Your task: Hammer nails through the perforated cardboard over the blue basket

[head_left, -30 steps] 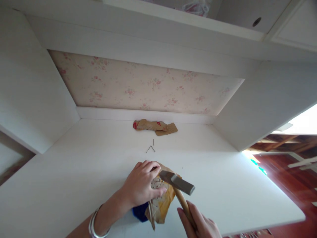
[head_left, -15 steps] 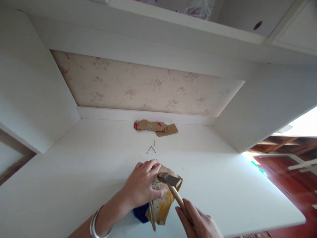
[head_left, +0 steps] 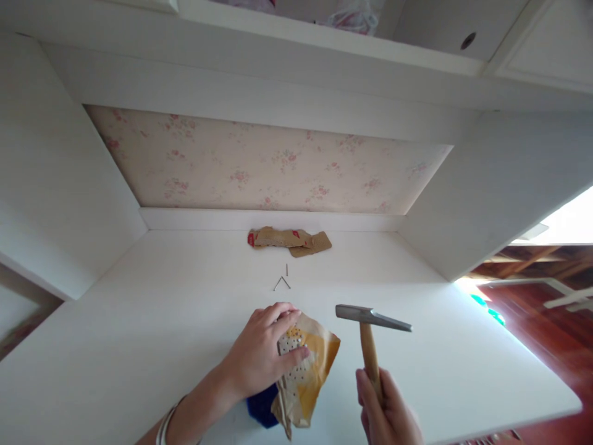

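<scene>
My left hand is closed round the top of a torn brown and yellow paper packet full of nails, pressing it onto the white board. A blue thing shows under the packet. My right hand grips the wooden handle of a hammer, held upright to the right of the packet, its steel head level and apart from the paper. Three loose nails lie on the board just beyond my left hand.
A crumpled brown paper wrapper lies at the back of the board against a low white ledge. Flowered wallpaper fills the back panel between white side panels. The board's right edge drops to a red floor.
The hammer has lifted off the packet and swung to the right, now standing upright. My left hand has stayed on the packet.
</scene>
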{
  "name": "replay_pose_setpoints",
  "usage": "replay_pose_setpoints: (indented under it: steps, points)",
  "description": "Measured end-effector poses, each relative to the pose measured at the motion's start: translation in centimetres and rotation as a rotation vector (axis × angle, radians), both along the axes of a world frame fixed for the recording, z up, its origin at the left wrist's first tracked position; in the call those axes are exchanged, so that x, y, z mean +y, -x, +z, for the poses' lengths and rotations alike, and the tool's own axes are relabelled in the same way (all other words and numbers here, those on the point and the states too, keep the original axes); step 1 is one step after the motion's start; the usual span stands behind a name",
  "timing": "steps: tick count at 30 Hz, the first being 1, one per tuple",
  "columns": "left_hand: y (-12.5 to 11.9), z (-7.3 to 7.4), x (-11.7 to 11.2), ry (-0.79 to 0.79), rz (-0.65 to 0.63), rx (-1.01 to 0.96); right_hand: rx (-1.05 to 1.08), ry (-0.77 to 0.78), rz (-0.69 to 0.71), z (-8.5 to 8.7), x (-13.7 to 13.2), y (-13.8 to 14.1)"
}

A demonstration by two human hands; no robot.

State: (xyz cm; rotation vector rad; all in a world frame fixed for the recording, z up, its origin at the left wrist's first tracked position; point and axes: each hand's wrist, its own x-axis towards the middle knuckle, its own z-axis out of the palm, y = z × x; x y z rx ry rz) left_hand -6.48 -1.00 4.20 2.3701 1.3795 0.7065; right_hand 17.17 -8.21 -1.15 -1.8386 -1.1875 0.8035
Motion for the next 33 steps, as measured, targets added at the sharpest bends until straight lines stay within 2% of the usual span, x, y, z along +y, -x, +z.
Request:
replay_pose_setpoints:
  steps: [3,7,11,14,16,20,23,28,33]
  points:
    - [0.2,-0.1,0.2,-0.061,0.020,-0.027,0.131,0.072,-0.032,-0.1,1.1,0.0]
    - [0.5,0.2,0.5,-0.155,0.029,-0.017,0.194,0.096,0.003,-0.3,2.2,0.1]
    - [1.7,0.7,1.5,-0.100,0.069,-0.017,0.240,0.085,0.034,-1.0,2.4,0.5]
    - [3.0,0.4,3.8,0.026,0.174,0.069,0.310,0.052,0.052,-1.8,2.5,0.8]
    - [3.8,-0.1,6.0,0.113,0.236,0.234,0.337,0.042,0.045,-2.3,2.6,1.0]
    - [4.6,-1.7,10.4,0.166,0.224,0.339,0.351,0.048,0.004,-2.6,3.0,0.9]
    - [4.3,-2.8,12.3,0.201,0.169,0.409,0.369,0.058,-0.016,-2.5,3.1,0.9]
    - [3.3,-4.0,12.4,0.187,0.062,0.490,0.394,0.056,-0.026,-2.7,2.9,0.9]
    - [3.3,-4.0,11.6,0.129,0.047,0.508,0.410,0.055,0.003,-2.7,2.9,0.9]
